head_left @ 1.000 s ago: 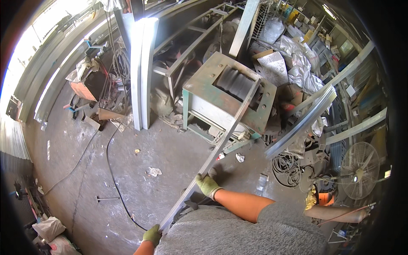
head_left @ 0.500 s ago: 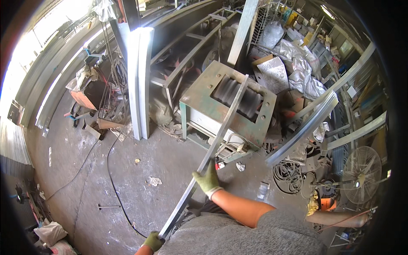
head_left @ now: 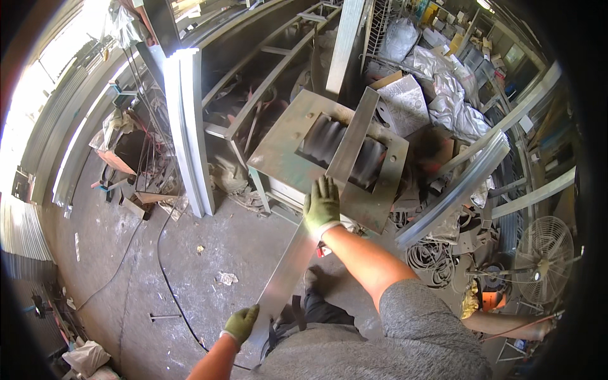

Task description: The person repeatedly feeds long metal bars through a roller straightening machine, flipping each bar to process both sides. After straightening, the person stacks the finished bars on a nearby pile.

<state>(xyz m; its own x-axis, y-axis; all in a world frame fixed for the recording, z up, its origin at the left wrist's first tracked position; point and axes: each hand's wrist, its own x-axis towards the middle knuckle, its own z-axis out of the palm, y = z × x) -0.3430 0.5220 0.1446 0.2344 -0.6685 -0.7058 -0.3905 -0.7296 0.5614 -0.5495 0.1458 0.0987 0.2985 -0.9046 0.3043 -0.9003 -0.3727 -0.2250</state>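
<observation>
A long flat metal bar (head_left: 282, 272) runs from beside my waist up across a worn green machine (head_left: 278, 142). Its far part lies over the machine's dark grooved rollers (head_left: 324, 136), which look blurred. My left hand (head_left: 242, 323), in an olive glove, grips the bar's edge near its lower end. Gloved the same way, my right hand (head_left: 322, 206) lies flat on the bar's broad face at the machine's near edge, its fingers stretched out.
Silvery metal profiles (head_left: 189, 126) stand upright left of the machine, and another profile (head_left: 456, 190) slants at its right. A black cable (head_left: 166, 269) crosses the floor at left. Coiled cable (head_left: 430, 263) and a fan (head_left: 541, 259) are on the right.
The bar has turned from its narrow edge to its broad face. My right hand has moved up along it and opened flat; my left hand has risen slightly, still gripping.
</observation>
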